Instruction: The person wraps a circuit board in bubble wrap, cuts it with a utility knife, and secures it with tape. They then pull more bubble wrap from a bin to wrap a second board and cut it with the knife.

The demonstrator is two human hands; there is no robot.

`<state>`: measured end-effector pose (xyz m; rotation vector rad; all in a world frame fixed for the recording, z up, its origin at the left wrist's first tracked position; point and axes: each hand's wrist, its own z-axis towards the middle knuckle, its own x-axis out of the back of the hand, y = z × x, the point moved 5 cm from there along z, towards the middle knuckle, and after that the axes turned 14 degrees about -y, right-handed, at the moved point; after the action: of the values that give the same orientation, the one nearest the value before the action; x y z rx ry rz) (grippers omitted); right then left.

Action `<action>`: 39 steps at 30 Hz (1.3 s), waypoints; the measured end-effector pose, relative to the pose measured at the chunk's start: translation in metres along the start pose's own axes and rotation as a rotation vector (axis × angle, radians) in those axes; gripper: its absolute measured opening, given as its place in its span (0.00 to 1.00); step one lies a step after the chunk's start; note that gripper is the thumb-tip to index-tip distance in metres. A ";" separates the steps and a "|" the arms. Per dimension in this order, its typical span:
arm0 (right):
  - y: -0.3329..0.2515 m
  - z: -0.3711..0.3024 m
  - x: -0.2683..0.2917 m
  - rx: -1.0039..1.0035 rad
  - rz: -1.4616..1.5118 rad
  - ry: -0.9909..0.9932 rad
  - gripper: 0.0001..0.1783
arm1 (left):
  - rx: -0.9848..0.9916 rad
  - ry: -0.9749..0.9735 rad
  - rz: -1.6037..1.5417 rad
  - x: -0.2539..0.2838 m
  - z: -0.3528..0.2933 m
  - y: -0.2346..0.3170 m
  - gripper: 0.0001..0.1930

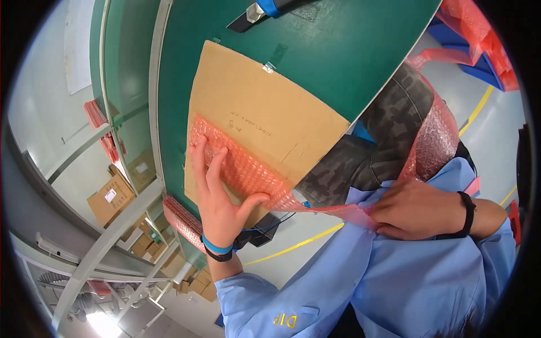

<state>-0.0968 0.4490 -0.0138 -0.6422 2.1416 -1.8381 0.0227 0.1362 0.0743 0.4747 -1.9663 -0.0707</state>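
Observation:
My left hand [220, 194] lies with fingers spread on a strip of pink bubble wrap [248, 169], pressing it onto a flat brown cardboard sheet [253, 96]. The sheet rests on the green tabletop [327, 50] and carries faint handwriting. Past the sheet's near edge, the strip narrows and runs to my right hand [414, 208], whose curled fingers grip it close to my body. Beyond that grip, more bubble wrap drapes over my leg toward the upper right. My right fingertips are partly hidden.
A utility knife [246, 19] lies on the tabletop's far side. At the upper right, more pink wrap hangs over a blue bin [479, 67]. Another bundle of bubble wrap [183, 222] sits by the left table edge. Cardboard boxes [111, 198] stand beyond the frame at left.

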 end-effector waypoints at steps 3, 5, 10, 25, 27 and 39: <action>-0.002 0.005 0.000 -0.004 0.049 0.009 0.11 | -0.006 -0.031 -0.007 -0.001 -0.001 0.001 0.59; -0.002 0.008 0.001 -0.017 0.048 -0.004 0.11 | -0.004 -0.041 -0.013 -0.001 -0.001 -0.002 0.60; -0.002 0.010 0.002 -0.012 0.062 -0.010 0.11 | 0.012 -0.059 0.045 -0.001 -0.005 -0.005 0.63; -0.012 -0.007 0.020 -0.105 0.052 0.008 0.09 | -0.035 -0.068 0.142 0.019 0.038 -0.015 0.66; -0.015 -0.016 0.026 -0.144 0.063 0.011 0.09 | -0.052 -0.088 0.109 0.024 0.049 -0.011 0.65; -0.011 -0.058 0.009 -0.523 0.149 0.088 0.15 | -0.097 0.000 0.164 0.012 0.051 0.006 0.60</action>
<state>-0.1295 0.4944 0.0077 -0.4859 2.6712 -1.2506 -0.0283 0.1288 0.0640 0.2498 -1.9847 -0.0619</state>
